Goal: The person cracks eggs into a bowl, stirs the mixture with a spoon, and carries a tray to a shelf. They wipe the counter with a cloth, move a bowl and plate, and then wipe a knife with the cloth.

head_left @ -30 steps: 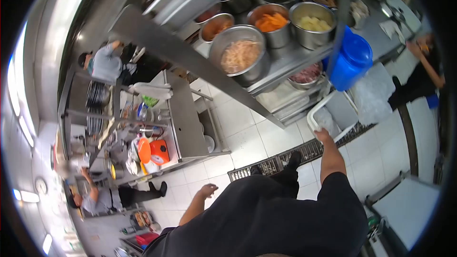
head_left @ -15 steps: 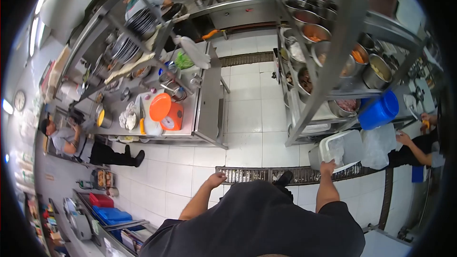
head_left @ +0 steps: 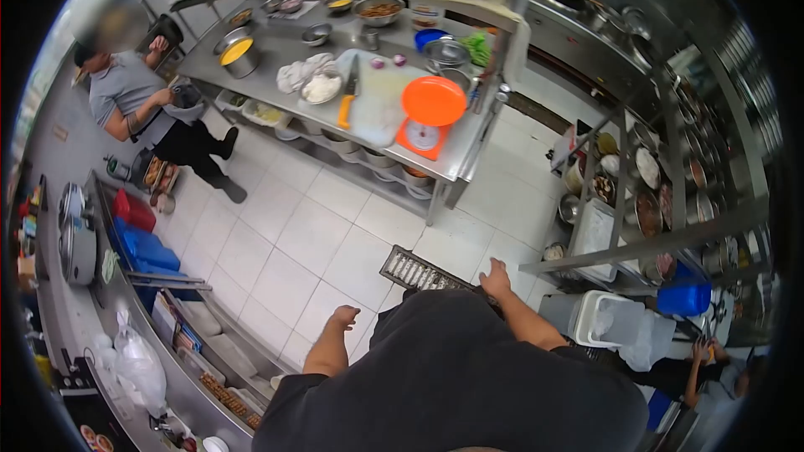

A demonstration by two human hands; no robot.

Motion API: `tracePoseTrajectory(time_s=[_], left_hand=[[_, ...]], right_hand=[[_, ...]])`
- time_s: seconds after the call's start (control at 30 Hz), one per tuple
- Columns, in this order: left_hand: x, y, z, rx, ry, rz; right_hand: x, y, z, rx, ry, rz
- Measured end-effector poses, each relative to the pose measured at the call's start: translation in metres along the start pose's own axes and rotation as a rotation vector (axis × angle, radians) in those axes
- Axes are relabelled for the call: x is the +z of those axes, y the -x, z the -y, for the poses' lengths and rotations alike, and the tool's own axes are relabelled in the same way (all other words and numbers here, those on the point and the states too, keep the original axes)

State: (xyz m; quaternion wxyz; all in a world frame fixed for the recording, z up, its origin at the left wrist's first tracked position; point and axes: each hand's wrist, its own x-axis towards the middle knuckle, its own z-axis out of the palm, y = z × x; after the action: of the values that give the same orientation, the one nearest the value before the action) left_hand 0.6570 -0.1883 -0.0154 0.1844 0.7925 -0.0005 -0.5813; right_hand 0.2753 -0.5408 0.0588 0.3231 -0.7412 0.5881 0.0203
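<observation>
My left hand [head_left: 344, 316] hangs over the white floor tiles [head_left: 322, 272], its fingers loosely bent and apart, with nothing visible in it. Out in front of me is my right hand [head_left: 496, 279], fingers spread and empty, above the floor beside the drain grate [head_left: 416, 271]. Nearest to it on the right stand the steel shelving [head_left: 636, 255] and a pale plastic bin [head_left: 596, 318] with clear plastic inside. Ahead, a steel worktable [head_left: 276, 100] carries an orange scale [head_left: 423, 138] with an orange dish [head_left: 434, 100], a cutting board [head_left: 385, 105] and a yellow-handled knife [head_left: 346, 109].
A person [head_left: 138, 92] stands at the left by the worktable, holding a dark container. Another person [head_left: 712, 377] works at far right near a blue container [head_left: 684, 300]. A steel counter [head_left: 151, 301] with a plastic bag [head_left: 138, 364] runs along my left.
My view has turned left. My right hand has come away from the pale bin's rim and now reaches forward empty. The person at the left appears closer and larger.
</observation>
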Motion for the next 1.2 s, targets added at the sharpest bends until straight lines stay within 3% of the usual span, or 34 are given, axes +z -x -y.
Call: tracePoseTrajectory(time_s=[0.13,0.3,0.5,0.7,0.8,0.93,1.1,1.2], left_hand=[[-0.022,-0.004,0.014,0.001,0.271,-0.046],[-0.012,-0.015,0.035,-0.021,0.543,-0.071],[-0.015,0.006,0.055,-0.089,0.447,-0.022],[-0.093,0.016,0.034,-0.086,0.351,-0.112],[-0.155,-0.002,-0.002,-0.069,0.434,-0.171],[-0.225,-0.023,-0.077,-0.056,0.863,-0.408],[-0.301,-0.056,-0.164,0.043,0.758,-0.346],[-0.341,-0.099,-0.212,0.227,0.585,-0.344]], right_hand=[[-0.010,-0.029,0.127,-0.338,0.140,0.109],[0.010,-0.064,0.254,-0.678,0.101,0.248],[0.052,-0.093,0.393,-0.857,-0.007,0.483],[0.081,-0.148,0.528,-1.025,-0.171,0.659],[0.095,-0.180,0.589,-0.983,-0.280,0.728],[0.085,-0.204,0.650,-0.932,-0.370,0.723],[0.059,-0.220,0.704,-0.830,-0.462,0.788],[0.040,-0.232,0.731,-0.757,-0.507,0.819]])
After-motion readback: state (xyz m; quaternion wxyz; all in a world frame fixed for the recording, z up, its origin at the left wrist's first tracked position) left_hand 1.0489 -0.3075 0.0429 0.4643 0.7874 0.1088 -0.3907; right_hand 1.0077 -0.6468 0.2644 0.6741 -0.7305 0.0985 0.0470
